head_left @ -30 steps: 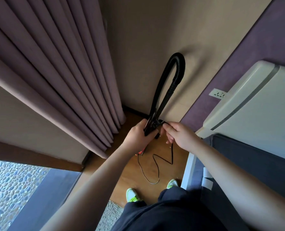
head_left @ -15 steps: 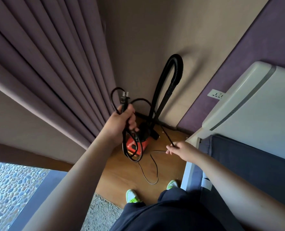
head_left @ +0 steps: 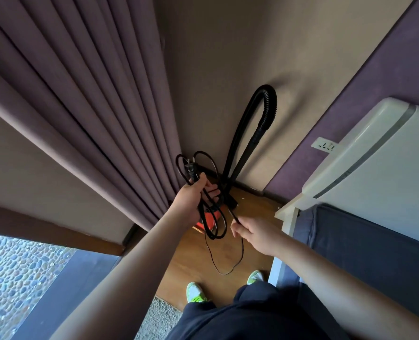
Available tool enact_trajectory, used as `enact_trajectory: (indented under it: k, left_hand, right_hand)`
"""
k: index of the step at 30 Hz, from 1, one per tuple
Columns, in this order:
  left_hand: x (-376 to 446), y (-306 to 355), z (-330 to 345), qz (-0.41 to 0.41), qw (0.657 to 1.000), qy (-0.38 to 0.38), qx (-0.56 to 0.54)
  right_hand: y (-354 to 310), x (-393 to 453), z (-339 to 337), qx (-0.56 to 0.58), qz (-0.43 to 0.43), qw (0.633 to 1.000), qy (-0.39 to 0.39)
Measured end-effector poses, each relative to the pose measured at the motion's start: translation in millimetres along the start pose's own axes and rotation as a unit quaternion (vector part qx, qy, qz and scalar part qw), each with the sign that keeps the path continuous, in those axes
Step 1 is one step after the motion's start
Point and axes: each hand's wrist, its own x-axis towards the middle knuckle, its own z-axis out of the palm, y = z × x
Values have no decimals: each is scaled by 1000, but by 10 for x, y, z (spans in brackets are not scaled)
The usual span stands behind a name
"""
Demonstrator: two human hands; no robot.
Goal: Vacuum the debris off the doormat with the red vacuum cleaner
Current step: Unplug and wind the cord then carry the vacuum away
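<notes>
Red plastic was nearly all I could see of the vacuum cleaner, since my left hand and the coiled power cord covered most of its body where it stood on the wooden floor in the corner, beside the purple curtain. Its black hose rose in a tall loop against the beige wall. My left hand's grip was closed round the bundled cord, the plug sticking up above my fist. My right hand pinched a thin strand of the cord between thumb and fingers, the rest trailing in a slack loop over the floor. Only a grey corner of the doormat showed at the lower edge, cut off by my dark trousers; I could not make out any debris on it. A wall socket sat half hidden behind a white appliance.
</notes>
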Motion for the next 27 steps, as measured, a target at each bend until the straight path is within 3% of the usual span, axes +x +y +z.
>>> enact_trajectory:
  k: [6, 11, 15, 17, 20, 22, 24, 27]
  left_hand:
    - [-37, 17, 128, -20, 996, -84, 36]
    - [10, 155, 28, 50, 993, -90, 51]
    - [-33, 345, -114, 34, 983, -175, 40]
    - [-63, 453, -200, 24, 969, -244, 30]
    - [-100, 603, -325, 21, 954, -298, 23]
    - [-111, 651, -410, 10, 954, -288, 78]
    - [-99, 614, -457, 7, 943, -262, 205]
    - [-33, 345, -419, 15, 875, -181, 449]
  right_hand:
    - [-271, 45, 17, -96, -64, 993, -29]
    - [-206, 36, 93, -47, -85, 995, 24]
    - [97, 73, 221, -59, -90, 992, 70]
    - [346, 125, 294, -88, -50, 994, 37]
    - [736, 151, 367, -118, 92, 986, -70]
    - [913, 131, 411, -83, 134, 984, -83]
    - [967, 128, 412, -34, 149, 987, -57]
    - [866, 158, 312, 20, 138, 990, -1]
